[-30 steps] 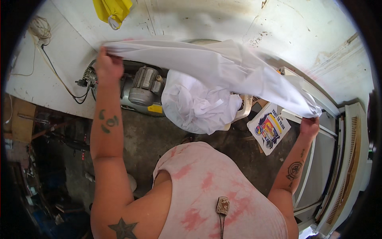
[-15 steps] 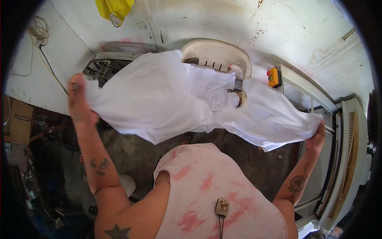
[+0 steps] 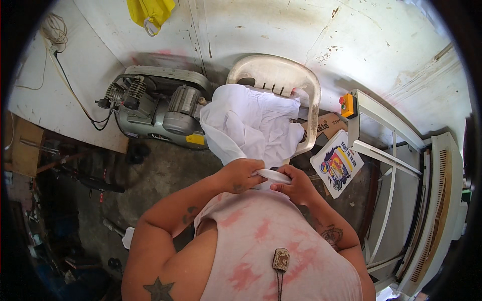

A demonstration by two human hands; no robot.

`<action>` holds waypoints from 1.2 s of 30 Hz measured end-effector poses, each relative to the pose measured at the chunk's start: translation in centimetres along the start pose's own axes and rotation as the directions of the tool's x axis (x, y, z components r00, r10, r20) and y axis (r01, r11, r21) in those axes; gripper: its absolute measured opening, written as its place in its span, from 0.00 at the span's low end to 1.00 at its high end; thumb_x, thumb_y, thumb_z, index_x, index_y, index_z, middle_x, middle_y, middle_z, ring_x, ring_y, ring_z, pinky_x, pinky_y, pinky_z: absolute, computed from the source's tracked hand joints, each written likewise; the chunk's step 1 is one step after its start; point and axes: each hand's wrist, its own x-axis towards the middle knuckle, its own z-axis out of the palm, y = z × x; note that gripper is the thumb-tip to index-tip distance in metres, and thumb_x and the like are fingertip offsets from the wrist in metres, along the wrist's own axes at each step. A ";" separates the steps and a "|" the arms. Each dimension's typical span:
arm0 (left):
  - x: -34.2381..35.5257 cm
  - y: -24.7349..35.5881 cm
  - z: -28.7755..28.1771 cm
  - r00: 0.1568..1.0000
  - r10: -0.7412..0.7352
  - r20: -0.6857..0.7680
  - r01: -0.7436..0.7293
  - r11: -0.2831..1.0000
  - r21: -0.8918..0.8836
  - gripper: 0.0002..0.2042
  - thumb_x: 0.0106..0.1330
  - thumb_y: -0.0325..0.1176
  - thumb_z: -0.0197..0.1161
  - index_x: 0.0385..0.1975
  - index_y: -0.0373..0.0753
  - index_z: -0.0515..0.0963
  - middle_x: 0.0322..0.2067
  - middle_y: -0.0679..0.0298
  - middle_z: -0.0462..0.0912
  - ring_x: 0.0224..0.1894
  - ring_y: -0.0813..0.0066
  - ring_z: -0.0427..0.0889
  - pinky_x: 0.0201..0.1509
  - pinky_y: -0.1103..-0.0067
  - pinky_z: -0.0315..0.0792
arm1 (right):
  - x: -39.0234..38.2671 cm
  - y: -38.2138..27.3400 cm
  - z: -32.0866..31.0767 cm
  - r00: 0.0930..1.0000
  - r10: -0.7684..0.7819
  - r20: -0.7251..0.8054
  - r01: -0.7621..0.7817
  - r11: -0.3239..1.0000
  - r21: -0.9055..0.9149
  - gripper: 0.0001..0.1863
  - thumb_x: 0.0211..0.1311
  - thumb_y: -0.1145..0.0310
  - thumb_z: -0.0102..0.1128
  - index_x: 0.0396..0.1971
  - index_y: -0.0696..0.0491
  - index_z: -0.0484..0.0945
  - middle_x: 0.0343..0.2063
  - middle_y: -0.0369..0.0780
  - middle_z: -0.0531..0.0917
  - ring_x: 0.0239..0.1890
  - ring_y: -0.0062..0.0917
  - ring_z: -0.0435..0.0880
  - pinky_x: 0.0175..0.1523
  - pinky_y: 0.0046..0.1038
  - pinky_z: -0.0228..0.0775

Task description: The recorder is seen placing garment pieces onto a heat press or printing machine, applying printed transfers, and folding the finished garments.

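Observation:
Close to my waist, both hands grip a thin white garment [image 3: 273, 175], bunched into a narrow fold between them. My left hand [image 3: 242, 174] pinches one end with its fingers closed. The right hand [image 3: 295, 184] is closed round the other end, thumb on top, a short way from the left. From there the cloth runs up toward a crumpled heap of white fabric [image 3: 268, 118] on a dirty white plastic chair [image 3: 313, 88]. Where the held garment ends and the heap begins cannot be made out.
Left of the chair stands a grey air compressor [image 3: 165, 118] with a belt guard. To the right are a cardboard box [image 3: 321, 128], a printed sheet [image 3: 337, 163], a yellow box with a red button [image 3: 347, 105] and a metal frame [image 3: 389, 160]. A yellow cloth [image 3: 150, 14] hangs above.
My hands were wide apart, stretching the white garment across the view. They have come together at my waist, gathering it, and the compressor, box and printed sheet now show.

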 end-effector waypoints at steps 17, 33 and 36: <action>-16.8 17.8 -18.9 0.894 0.374 -0.247 -0.152 0.772 0.618 0.12 0.41 0.41 0.63 0.16 0.40 0.74 0.14 0.65 0.73 0.15 0.70 0.70 0.21 0.78 0.61 | -14.0 -11.8 -22.2 0.503 -0.859 -0.100 0.730 0.483 -0.483 0.16 0.33 0.59 0.60 0.23 0.53 0.74 0.13 0.34 0.69 0.17 0.21 0.67 0.21 0.22 0.54; -2.0 2.0 -24.5 0.757 0.254 -0.602 0.293 0.692 0.660 0.10 0.58 0.36 0.58 0.32 0.35 0.72 0.31 0.49 0.77 0.36 0.45 0.74 0.38 0.64 0.68 | 8.2 -12.9 -21.3 0.755 -0.450 -0.477 0.127 0.814 -0.566 0.08 0.53 0.74 0.59 0.34 0.57 0.76 0.28 0.40 0.79 0.29 0.16 0.74 0.36 0.19 0.66; -3.7 8.2 -25.7 0.568 0.266 -0.779 0.319 0.801 0.506 0.08 0.61 0.33 0.56 0.34 0.35 0.74 0.31 0.54 0.79 0.35 0.60 0.78 0.41 0.74 0.70 | 4.5 -16.7 -22.5 0.521 -0.655 -0.548 0.372 0.752 -0.544 0.08 0.56 0.79 0.54 0.37 0.58 0.75 0.31 0.36 0.79 0.32 0.13 0.73 0.38 0.16 0.66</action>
